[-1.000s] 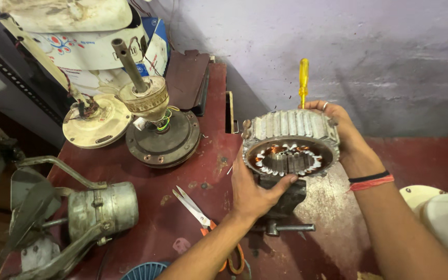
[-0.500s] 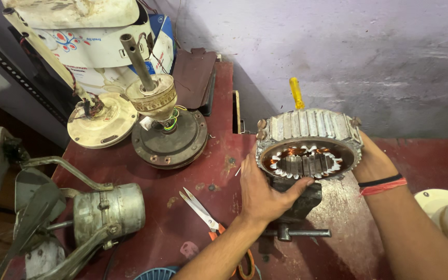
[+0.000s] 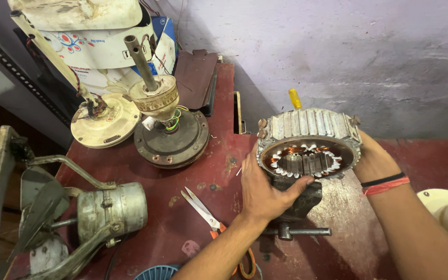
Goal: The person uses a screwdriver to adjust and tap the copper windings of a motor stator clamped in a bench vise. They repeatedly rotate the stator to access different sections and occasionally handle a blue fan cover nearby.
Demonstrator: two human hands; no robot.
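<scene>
While both hands point(image 3: 265, 194) grip the stator point(image 3: 309, 148), red workbench point(image 3: 151, 207), grey wall point(image 3: 348, 52).

From my feed, the motor housing point(image 3: 309, 142) looks like dull cast metal, ribbed and grey, with glossy copper windings inside. The vise point(image 3: 299, 199) under it reads as dark, matt iron. My desk point(image 3: 193, 207) is painted maroon, worn and scuffed. The scissors point(image 3: 206, 210) show bright steel blades and orange plastic handles. The wall point(image 3: 348, 57) is rough, patchy plaster.
</scene>
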